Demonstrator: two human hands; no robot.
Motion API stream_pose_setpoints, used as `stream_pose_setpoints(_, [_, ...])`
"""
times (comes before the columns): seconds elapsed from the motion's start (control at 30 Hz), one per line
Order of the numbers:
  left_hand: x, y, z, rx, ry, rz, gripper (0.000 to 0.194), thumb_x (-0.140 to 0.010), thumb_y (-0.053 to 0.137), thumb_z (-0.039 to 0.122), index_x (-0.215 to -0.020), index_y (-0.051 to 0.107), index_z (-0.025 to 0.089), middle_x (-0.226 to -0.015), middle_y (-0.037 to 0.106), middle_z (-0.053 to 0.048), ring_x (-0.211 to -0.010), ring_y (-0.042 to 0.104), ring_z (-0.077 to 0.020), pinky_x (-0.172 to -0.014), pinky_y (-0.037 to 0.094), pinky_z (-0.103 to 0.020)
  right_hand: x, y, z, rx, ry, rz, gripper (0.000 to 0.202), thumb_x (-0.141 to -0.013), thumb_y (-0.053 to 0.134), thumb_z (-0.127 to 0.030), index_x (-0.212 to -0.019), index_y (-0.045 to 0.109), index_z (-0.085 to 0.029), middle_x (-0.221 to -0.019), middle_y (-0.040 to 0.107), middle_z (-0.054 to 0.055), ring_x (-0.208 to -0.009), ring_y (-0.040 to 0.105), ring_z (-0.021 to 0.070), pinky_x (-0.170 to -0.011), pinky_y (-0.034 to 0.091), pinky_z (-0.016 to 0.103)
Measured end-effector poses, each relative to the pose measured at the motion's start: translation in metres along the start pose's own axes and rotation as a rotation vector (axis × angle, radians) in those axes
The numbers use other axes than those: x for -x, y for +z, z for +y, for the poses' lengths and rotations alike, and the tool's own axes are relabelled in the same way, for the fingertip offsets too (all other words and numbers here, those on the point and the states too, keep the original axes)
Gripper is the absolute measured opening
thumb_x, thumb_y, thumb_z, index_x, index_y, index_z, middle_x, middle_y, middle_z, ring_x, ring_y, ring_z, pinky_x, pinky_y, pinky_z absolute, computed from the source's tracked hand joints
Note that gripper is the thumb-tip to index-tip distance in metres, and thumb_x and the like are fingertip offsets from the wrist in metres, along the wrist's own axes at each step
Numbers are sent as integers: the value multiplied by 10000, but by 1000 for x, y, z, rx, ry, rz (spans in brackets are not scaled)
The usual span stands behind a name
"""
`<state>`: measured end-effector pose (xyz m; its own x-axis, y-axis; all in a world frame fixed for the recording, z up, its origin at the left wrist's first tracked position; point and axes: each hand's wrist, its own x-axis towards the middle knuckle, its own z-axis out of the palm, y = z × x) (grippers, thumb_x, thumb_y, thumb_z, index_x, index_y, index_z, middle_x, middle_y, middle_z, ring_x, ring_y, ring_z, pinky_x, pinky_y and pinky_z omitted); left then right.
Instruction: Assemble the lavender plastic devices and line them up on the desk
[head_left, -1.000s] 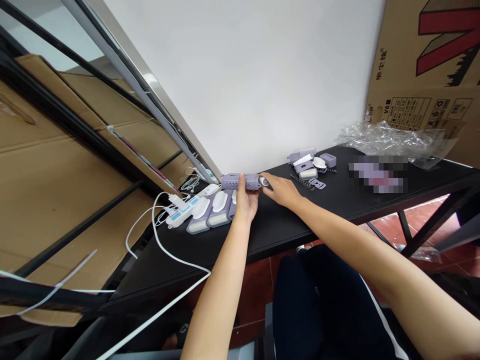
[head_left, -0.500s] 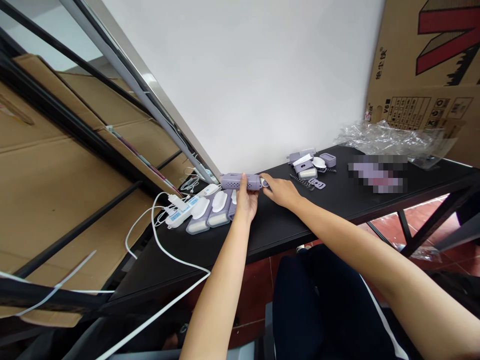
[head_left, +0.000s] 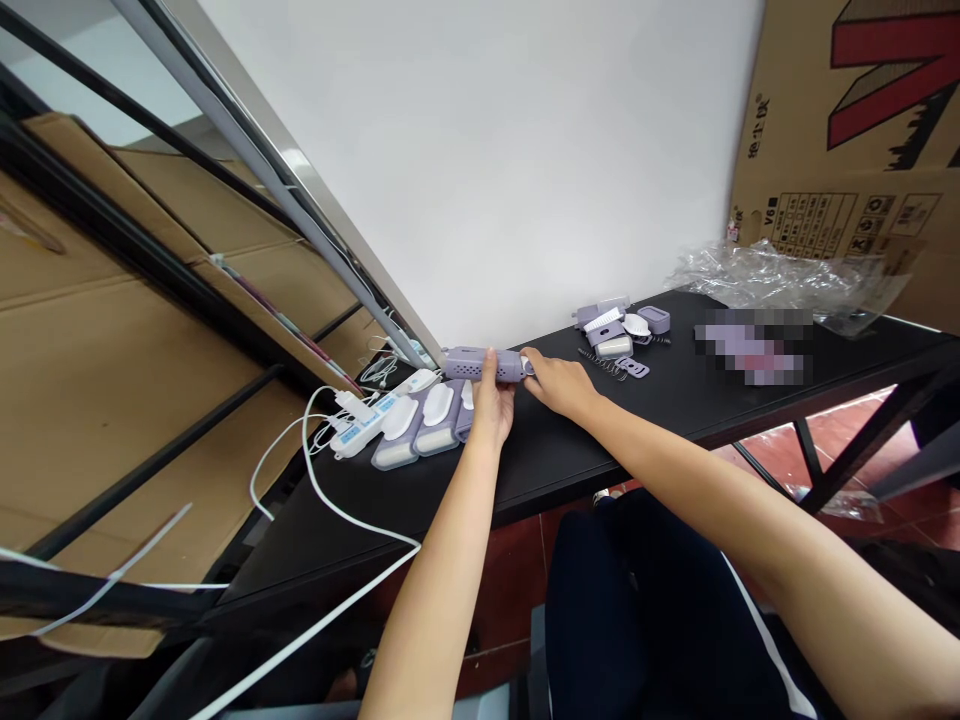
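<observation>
A long purple plastic housing [head_left: 466, 363] with rows of small holes lies level above the table's left part. My left hand [head_left: 495, 400] is wrapped round it from below, thumb along the near side. At its right end, my right hand [head_left: 559, 383] has closed fingers on a small white and purple end piece [head_left: 527, 366], mostly hidden by the fingertips. Just below and left of my left hand, several purple units [head_left: 437, 408] with white oval parts and clear ends stand in a row, partly covered by that hand.
A white power strip [head_left: 360, 432] with cables sits left of the row. Loose purple and white parts [head_left: 611, 335] and springs [head_left: 600, 362] lie on the black table [head_left: 675, 400]. Clear plastic wrap [head_left: 780, 275] and a large cardboard box [head_left: 840, 160] are at the right, near a blurred-out patch.
The housing has rolled slightly in my hands, so its slotted upper face shows less. Both hands keep nearly the same place.
</observation>
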<state>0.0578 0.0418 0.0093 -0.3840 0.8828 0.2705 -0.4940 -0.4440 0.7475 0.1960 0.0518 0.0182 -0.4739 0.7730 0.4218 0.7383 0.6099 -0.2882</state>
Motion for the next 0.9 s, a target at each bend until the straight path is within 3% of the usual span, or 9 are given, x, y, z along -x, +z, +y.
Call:
stream_pose_setpoints(0.23, [1, 0, 0, 5, -15, 21, 464, -743, 871, 458, -1080, 649, 228, -989, 724, -15, -940, 698, -163, -857, 529, -301, 0, 4, 3, -17, -27, -32, 542, -1032, 424, -356, -1552, 350, -223, -1248, 742, 116, -1079, 724, 302, -863, 542, 387])
stream_pose_setpoints(0.43, [2, 1, 1, -23, -8, -6, 452, -755, 863, 459, -1086, 661, 226, -1018, 728, -20, -958, 698, -168, -861, 528, -299, 0, 4, 3, 10, -33, -55, 645, -1047, 387, -384, -1644, 205, -223, -1289, 726, 135, -1084, 726, 309, -884, 540, 399])
stream_pose_setpoints(0.63, [2, 1, -1, -51, -12, 31, 534, -744, 871, 462, -1181, 632, 268, -1109, 723, -28, -1051, 696, -193, -910, 532, -324, -1, 5, 2, 0, -29, -85, 669, -1046, 402, -350, -1657, 174, -200, -1264, 737, 144, -1096, 726, 302, -898, 533, 380])
stream_pose_setpoints(0.9, [1, 0, -2, -78, -15, 52, 486, -763, 847, 493, -1130, 626, 263, -1075, 722, -30, -1048, 691, -196, -880, 538, -316, -1, 7, 1, -11, -18, -114, 652, -1058, 385, -362, -1655, 173, -207, -1292, 727, 143, -1106, 723, 297, -913, 535, 392])
